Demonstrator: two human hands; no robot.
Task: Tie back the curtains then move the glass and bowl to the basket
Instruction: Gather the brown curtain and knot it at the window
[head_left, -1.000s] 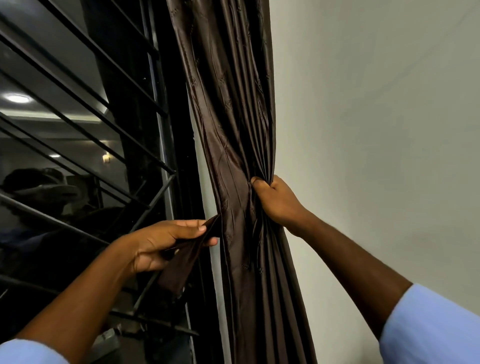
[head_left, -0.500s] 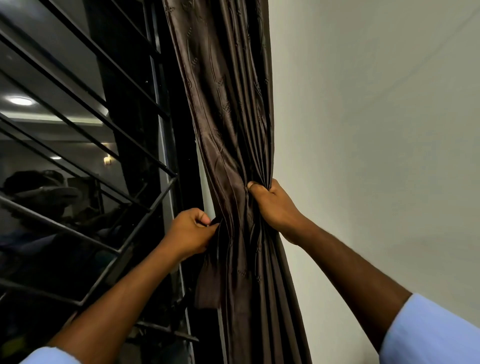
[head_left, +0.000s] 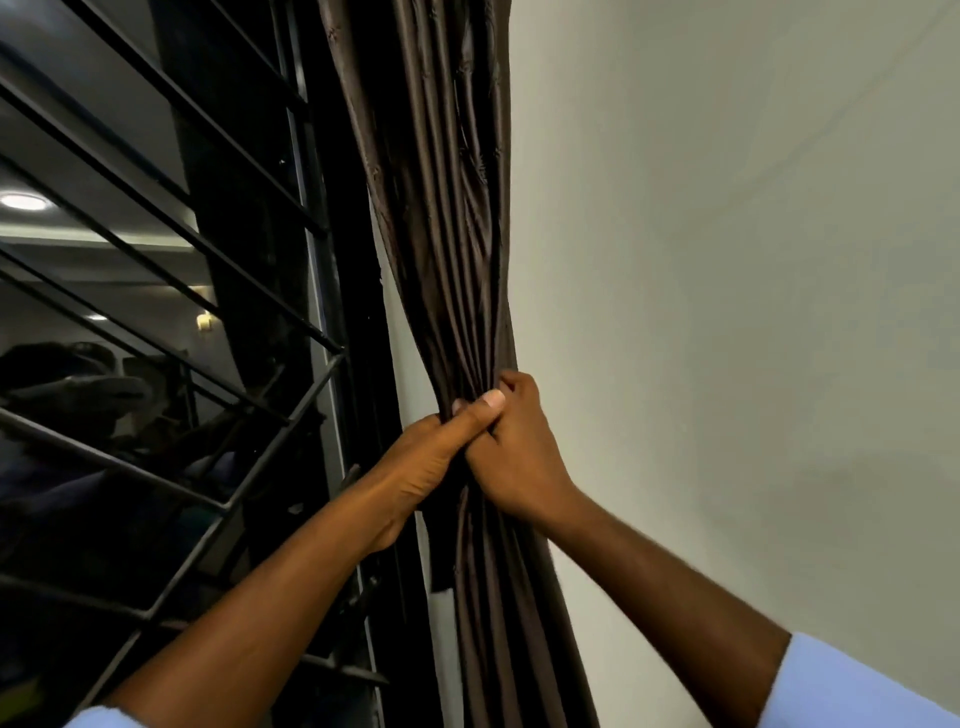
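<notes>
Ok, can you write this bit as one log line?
step: tying back | left hand: grips dark brown satin curtain | right hand: grips it too | glass, bowl, basket: unseen

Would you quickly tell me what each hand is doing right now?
Left hand: closed, gripping the gathered brown curtain.
Right hand: closed, gripping the same curtain bunch.

No readable text, label, brand, number or sign shows anywhere in the head view.
</notes>
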